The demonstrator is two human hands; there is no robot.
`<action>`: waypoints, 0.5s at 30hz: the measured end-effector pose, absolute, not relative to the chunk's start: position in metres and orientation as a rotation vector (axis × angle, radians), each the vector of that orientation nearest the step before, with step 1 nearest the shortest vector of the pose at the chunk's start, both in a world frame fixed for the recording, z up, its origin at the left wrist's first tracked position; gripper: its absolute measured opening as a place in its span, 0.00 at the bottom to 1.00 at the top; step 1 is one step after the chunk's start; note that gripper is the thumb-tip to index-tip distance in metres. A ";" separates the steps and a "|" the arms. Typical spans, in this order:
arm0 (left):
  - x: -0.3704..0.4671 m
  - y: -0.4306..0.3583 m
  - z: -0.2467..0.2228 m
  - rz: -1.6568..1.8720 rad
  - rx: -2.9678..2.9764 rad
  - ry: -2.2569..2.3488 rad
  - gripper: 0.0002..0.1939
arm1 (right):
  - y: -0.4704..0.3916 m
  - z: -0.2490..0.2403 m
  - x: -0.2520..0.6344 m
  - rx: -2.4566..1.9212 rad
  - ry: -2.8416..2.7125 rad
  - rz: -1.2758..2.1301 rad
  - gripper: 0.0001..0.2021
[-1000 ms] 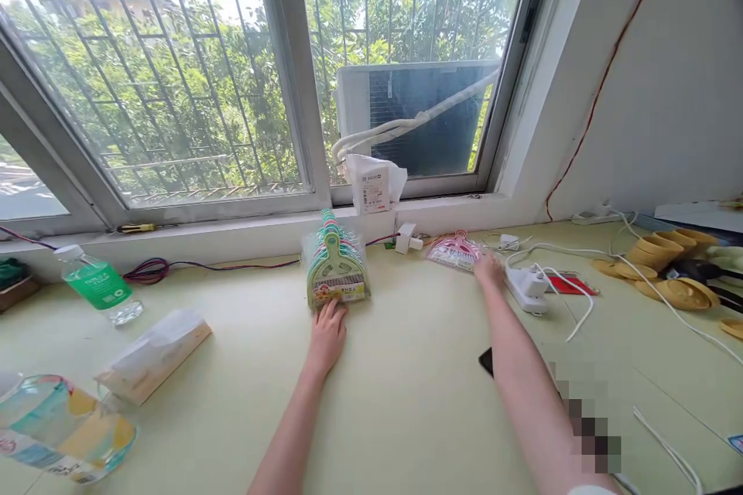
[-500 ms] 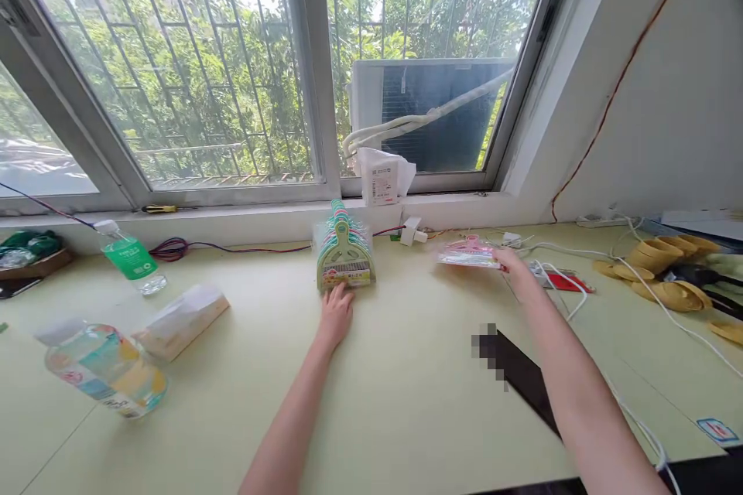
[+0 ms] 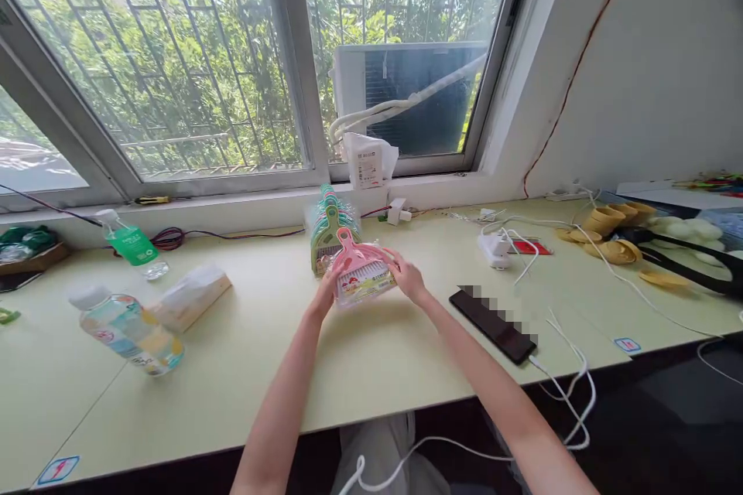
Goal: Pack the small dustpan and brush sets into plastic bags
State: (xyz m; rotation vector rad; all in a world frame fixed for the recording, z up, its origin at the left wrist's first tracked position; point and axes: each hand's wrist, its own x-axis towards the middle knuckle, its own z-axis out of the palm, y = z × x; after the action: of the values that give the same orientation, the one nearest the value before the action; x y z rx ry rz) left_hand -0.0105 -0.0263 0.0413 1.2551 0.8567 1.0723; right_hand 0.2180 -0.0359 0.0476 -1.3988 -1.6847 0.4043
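At the near side of the pale green tabletop [image 3: 371,379], a black flat phone [image 3: 493,329] lies right of the forearms, its white cable [image 3: 557,385] running over the edge. Farther in, the pink plastic dustpan-and-brush set [image 3: 364,280], in clear film with a printed label, is held tilted, handle upward, in front of the stacked sets. The left hand [image 3: 326,295] is curled against its left edge, fingertips partly hidden; the right hand [image 3: 409,278] grips its upper right edge with bent fingers.

Handling, as judged: light; stiff plastic body, soft bristles, loose and slippery film. Grip the rigid side edges or the looped handle; gripping film alone may let the set slide. Avoid crushing the bristles.

Directly behind is a row of green plastic dustpan sets [image 3: 318,247], handles upward. Beyond it, a white paper packet [image 3: 368,166] stands at the white windowsill [image 3: 255,210].
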 end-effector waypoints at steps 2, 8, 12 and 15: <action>-0.013 -0.027 0.038 1.139 1.194 0.907 0.33 | -0.047 0.036 0.200 -1.390 -1.653 0.133 0.21; -0.002 -0.021 0.021 1.248 1.179 0.868 0.34 | -0.057 0.015 0.188 -1.164 -2.151 -0.032 0.11; -0.002 -0.019 0.020 1.227 1.160 0.863 0.34 | -0.050 0.010 0.192 -1.286 -1.920 0.051 0.14; -0.006 -0.022 0.026 1.147 1.155 0.785 0.34 | -0.037 0.006 0.207 -1.371 -1.457 0.223 0.15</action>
State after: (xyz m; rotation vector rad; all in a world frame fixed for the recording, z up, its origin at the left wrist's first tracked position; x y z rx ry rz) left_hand -0.0061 -0.0216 0.0258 1.1547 0.7847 1.1472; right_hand 0.2067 -0.0375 0.0059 -1.3713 -1.4566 0.2233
